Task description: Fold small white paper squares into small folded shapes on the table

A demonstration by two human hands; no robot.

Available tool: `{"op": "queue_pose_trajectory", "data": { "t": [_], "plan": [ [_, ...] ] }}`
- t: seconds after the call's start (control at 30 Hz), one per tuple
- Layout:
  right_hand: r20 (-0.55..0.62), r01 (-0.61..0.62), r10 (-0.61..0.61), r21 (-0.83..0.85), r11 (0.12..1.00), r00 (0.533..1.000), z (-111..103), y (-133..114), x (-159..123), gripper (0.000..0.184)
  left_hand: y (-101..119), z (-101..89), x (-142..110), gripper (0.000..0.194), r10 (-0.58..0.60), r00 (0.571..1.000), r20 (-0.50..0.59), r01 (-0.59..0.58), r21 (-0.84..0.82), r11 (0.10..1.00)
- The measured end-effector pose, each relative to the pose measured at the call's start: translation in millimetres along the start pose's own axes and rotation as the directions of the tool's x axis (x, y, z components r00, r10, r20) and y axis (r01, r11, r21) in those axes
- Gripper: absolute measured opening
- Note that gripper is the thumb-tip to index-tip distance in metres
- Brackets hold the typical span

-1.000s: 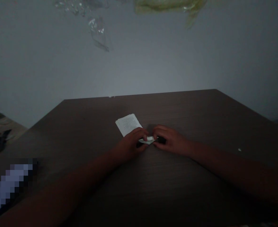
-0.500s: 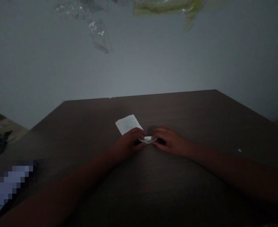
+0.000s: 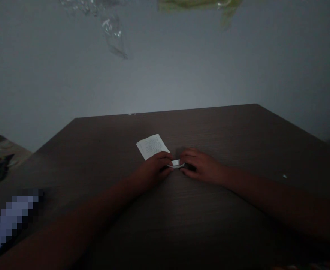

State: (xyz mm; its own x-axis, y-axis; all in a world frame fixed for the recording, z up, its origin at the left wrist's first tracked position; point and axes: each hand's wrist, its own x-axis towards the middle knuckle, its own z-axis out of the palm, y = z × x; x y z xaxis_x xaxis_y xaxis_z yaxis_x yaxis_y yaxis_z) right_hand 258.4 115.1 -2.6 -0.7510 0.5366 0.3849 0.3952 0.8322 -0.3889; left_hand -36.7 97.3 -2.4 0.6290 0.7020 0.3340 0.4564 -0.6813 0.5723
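Between my two hands, near the middle of the dark wooden table (image 3: 198, 210), is a small folded piece of white paper (image 3: 176, 163). My left hand (image 3: 157, 165) is closed on its left end, thumb in front and fingers behind. On the right end, my right hand (image 3: 197, 164) grips in the same way. Most of the paper's ends are covered by the fingers. Just beyond my left hand lies a stack of white printed sheets (image 3: 153, 145), its near edge partly hidden by that hand.
A pixelated bright rectangular object (image 3: 11, 221) is at the lower left. A tiny white scrap (image 3: 284, 176) lies on the right of the table. Behind the table rises a pale wall (image 3: 176, 75) with clear plastic (image 3: 114, 33) and yellow plastic (image 3: 198, 5) on it.
The folded paper looks flatter and less bowed between my fingers. My hands have drawn very slightly closer together. The whole view has shifted a little.
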Motion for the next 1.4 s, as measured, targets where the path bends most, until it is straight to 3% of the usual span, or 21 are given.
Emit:
{"op": "queue_pose_trajectory", "data": {
  "t": [0.3, 0.57, 0.97, 1.4],
  "plan": [
    [-0.045, 0.023, -0.020, 0.073, 0.997, 0.999, -2.6, -3.0, -1.6, 0.009, 3.3, -0.5, -0.3, 0.013, -0.037, 0.999, -0.006, 0.037, 0.028, 0.999],
    [-0.120, 0.129, -0.115, 0.110, 0.986, 0.986, -5.8, -4.8, -1.5, 0.016, 5.0, -1.2, -0.7, 0.010, -0.042, 0.999, 0.000, 0.042, 0.019, 0.999],
    [-0.128, -0.002, 0.012, 0.073, 0.997, 0.992, -1.9, -1.7, -2.8, 0.010, 4.3, -1.5, 1.6, 0.016, -0.017, 0.999, 0.032, 0.014, 0.064, 0.998],
    [-0.170, 0.147, -0.126, 0.122, 0.982, 0.977, -3.9, 0.2, -3.1, 0.014, 4.1, 1.3, 0.9, 0.020, -0.015, 1.000, 0.011, 0.014, 0.084, 0.996]
  ]
}}
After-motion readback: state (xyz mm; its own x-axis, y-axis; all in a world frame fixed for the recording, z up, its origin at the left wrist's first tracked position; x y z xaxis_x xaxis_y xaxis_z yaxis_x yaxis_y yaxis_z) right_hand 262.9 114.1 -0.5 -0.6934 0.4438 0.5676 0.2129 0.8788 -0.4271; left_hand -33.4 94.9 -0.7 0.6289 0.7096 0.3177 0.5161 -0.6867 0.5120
